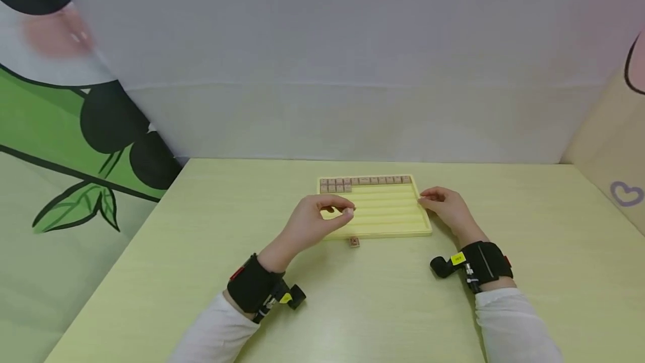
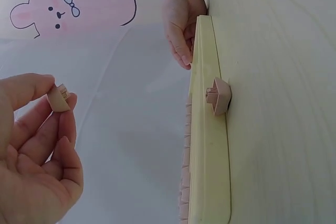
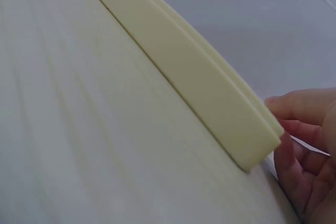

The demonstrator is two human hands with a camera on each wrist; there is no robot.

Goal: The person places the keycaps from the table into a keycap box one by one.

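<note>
White sleeves (image 1: 509,318), black wrist straps (image 1: 250,283) with small black cameras (image 1: 443,266) and yellow tags (image 1: 458,259).

No readable text, numbers or brand names in any view. Wooden tiles (image 1: 364,180) in the tray (image 1: 398,232), centre of head view, carry marks too small to read. Yellow tag (image 1: 458,259) on the right wristband, lower right, is blurred; nothing legible.
</note>
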